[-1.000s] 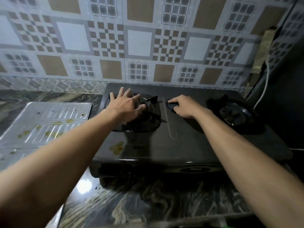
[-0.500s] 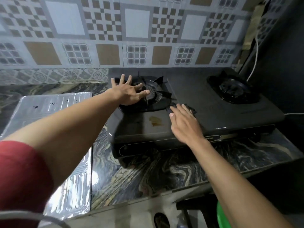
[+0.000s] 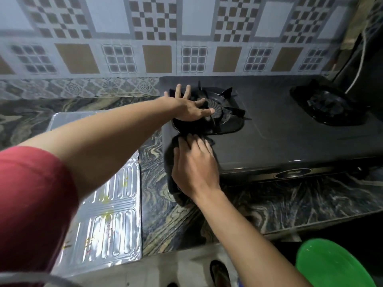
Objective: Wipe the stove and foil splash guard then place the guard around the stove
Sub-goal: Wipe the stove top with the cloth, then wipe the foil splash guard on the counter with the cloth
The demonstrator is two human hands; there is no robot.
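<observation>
A black two-burner gas stove (image 3: pixel 279 141) stands on the marbled counter against the tiled wall. My left hand (image 3: pixel 189 107) lies flat with spread fingers on the left burner grate (image 3: pixel 223 119). My right hand (image 3: pixel 194 164) presses a dark cloth (image 3: pixel 171 162) with straight fingers on the stove's front left corner; the cloth hangs over the edge. The foil splash guard (image 3: pixel 112 214) lies flat on the counter left of the stove, with yellowish stains on it.
The right burner (image 3: pixel 329 106) sits near a dark wall with a white cable (image 3: pixel 360 65). A green plastic basin (image 3: pixel 331 264) is below the counter edge at lower right. A sandal (image 3: pixel 219 273) shows on the floor.
My right hand slid the cloth from the stove's middle forward and left to the front left corner, covering the stain. My left hand stayed on the left burner. The view shifted left.
</observation>
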